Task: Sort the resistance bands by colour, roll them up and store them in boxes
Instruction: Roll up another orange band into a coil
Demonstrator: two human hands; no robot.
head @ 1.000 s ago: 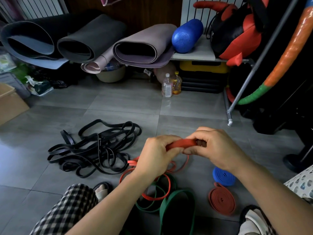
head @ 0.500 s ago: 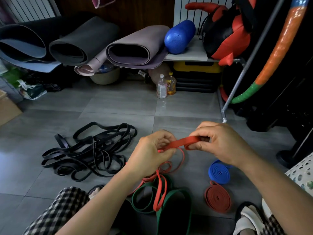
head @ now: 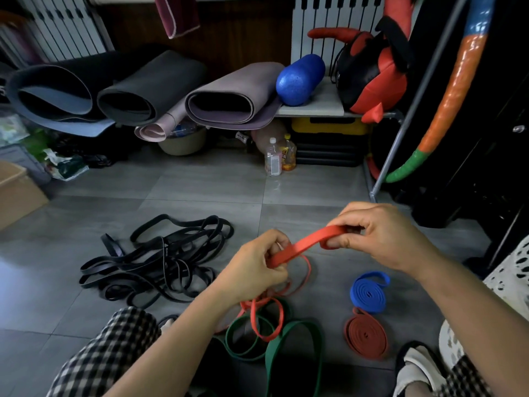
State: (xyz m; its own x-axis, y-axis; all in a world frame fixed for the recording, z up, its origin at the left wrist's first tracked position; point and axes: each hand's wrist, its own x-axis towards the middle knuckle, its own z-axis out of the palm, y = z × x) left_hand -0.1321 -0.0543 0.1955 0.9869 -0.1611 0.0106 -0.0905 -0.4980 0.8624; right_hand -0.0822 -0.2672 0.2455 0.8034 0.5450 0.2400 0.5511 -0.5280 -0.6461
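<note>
An orange-red resistance band [head: 307, 242] is stretched between my two hands above the floor. My right hand [head: 380, 236] pinches its folded end, and my left hand [head: 252, 270] grips it lower down; its loose loops hang to the floor. Under my hands lie more orange bands [head: 264, 325] mixed with green bands [head: 289, 342]. A rolled blue band [head: 369, 292] and a rolled dark red band [head: 366, 335] lie on the floor at the right. A tangled heap of black bands [head: 160, 262] lies at the left.
A cardboard box [head: 15, 193] stands at the far left edge. Rolled mats [head: 148, 93], a blue foam roller [head: 299, 80], two bottles [head: 279, 157] and a metal rack leg [head: 373, 193] line the back. My checked trouser legs and slippers [head: 415, 368] are in front.
My hands have moved apart along the orange band, so a longer stretch of it shows between them. The view has tilted slightly upward.
</note>
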